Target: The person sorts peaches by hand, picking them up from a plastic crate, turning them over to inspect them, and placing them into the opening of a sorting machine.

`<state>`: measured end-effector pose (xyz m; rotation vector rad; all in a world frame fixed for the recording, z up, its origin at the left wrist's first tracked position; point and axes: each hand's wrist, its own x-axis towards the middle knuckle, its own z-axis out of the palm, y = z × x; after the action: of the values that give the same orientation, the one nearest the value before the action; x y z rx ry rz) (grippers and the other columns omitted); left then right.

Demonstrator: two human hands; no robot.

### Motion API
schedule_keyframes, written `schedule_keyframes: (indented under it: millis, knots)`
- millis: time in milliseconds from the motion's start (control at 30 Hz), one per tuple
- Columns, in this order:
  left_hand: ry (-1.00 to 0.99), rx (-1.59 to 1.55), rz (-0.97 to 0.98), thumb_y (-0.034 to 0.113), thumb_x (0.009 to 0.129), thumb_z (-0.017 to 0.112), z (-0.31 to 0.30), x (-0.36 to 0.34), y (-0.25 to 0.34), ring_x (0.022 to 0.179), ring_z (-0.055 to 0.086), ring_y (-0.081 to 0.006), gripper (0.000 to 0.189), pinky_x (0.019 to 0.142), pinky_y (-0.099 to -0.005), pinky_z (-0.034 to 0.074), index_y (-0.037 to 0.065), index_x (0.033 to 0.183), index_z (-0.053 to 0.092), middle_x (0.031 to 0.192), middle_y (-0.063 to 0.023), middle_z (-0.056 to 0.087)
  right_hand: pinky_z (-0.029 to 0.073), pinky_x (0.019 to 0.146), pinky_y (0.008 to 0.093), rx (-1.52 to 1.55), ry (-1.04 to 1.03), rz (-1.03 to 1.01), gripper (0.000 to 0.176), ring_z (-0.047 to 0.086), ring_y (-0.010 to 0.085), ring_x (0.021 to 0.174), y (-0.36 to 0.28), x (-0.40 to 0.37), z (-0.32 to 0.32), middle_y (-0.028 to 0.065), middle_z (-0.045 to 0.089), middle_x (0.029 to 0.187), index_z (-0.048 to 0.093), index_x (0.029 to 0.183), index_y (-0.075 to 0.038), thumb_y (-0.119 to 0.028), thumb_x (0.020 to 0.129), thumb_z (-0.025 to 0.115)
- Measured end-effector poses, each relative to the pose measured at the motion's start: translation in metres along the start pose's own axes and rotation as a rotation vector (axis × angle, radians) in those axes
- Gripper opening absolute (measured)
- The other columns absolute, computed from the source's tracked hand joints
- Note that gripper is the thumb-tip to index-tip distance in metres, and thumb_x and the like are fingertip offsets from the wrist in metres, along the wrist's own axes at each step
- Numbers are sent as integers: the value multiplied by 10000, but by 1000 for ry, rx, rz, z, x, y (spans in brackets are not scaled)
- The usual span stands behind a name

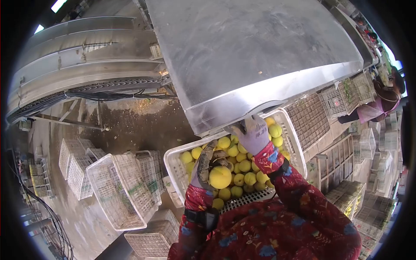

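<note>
At the far left, curved metal rails run across the upper part of the view, with black cables strung along their lower side. Below them, pale slatted crates sit on the wet-looking floor, several of them tipped on their sides.

Next comes a white crate, directly in front of the person and filled with yellow fruits. Over its left part is the left hand in a soiled glove (its fingers are much darker than its palm). That grip is curled around one yellow fruit, which sits above the others and looks larger than they do. The person's sleeves are red with blue flowers, and a dark band circles each wrist.

Farther right, the right hand, in a pale glove with dark marks on its back, reaches over the far side of the same crate. Its fingertips are at the lower edge of a large metal panel; they are partly hidden, so I cannot tell whether this grip is apart, together or clamped on anything.

Right of the crate lie brown gridded crates, and at the far right another person is beside more stacked crates.
</note>
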<state>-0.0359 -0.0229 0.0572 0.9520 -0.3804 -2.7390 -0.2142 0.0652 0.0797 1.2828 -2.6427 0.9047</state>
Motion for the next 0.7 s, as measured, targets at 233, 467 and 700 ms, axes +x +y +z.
schedule_keyframes:
  millis: [233, 467, 700]
  knots:
    - [-101, -73, 272, 250, 929, 652, -4, -1, -1, 1064, 623, -243, 497, 908, -415, 553, 52, 1367, 528, 1175, -116, 628, 532, 700, 373, 498, 68, 72, 527, 641, 291, 767, -13, -3, -43, 162, 628, 977, 569, 1169, 8, -161, 743, 829]
    - [-119, 160, 466, 123, 960, 551, 6, 2, -21, 1253, 512, -224, 494, 1074, -389, 428, 8, 1425, 432, 1369, -114, 516, 534, 839, 406, 561, -226, -24, 737, 634, 341, 1020, -30, -65, -32, 182, 610, 1171, 514, 1282, -13, -270, 698, 882]
    - [288, 867, 527, 239, 957, 599, -85, 7, -3, 1285, 507, -301, 533, 1056, -430, 429, 42, 1427, 446, 1425, -159, 496, 527, 849, 445, -81, -266, 164, 653, 611, 382, 981, -3, 8, 5, 213, 614, 1080, 517, 1226, -5, -298, 741, 841]
